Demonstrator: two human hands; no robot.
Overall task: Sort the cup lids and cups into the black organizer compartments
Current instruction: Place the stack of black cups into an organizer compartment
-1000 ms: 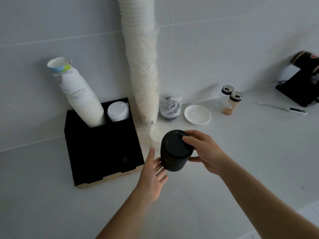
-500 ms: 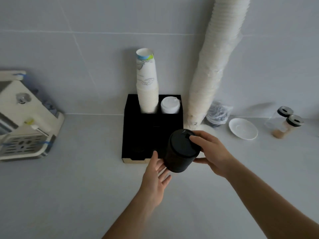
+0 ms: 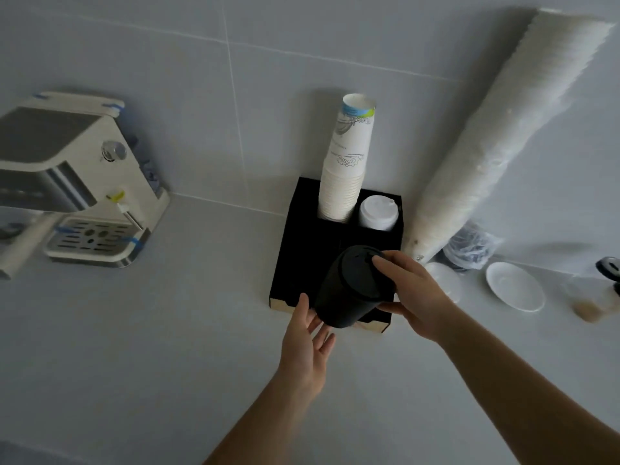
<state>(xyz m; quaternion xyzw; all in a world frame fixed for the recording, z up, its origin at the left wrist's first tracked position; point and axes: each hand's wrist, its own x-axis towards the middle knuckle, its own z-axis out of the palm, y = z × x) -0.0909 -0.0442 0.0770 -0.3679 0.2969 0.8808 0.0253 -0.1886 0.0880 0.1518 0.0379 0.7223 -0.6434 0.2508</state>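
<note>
Our right hand point(image 3: 414, 297) grasps the black lidded cup point(image 3: 352, 290), tilted, above the front of the black organizer point(image 3: 302, 229). Our left hand point(image 3: 307, 344) lies open, fingers spread beneath the cup's base. Paper cups point(image 3: 345, 169) and white lids point(image 3: 378, 213) fill the rear compartments.

2 bare forearms, left hand point(image 3: 307, 347) and right hand point(image 3: 414, 297) without sleeves or jewellery.

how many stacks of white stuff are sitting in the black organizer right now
2. A tall stack of paper cups stands in the back left compartment of the organizer, and a short stack of white lids in the back right. The front compartments are partly hidden.
</note>
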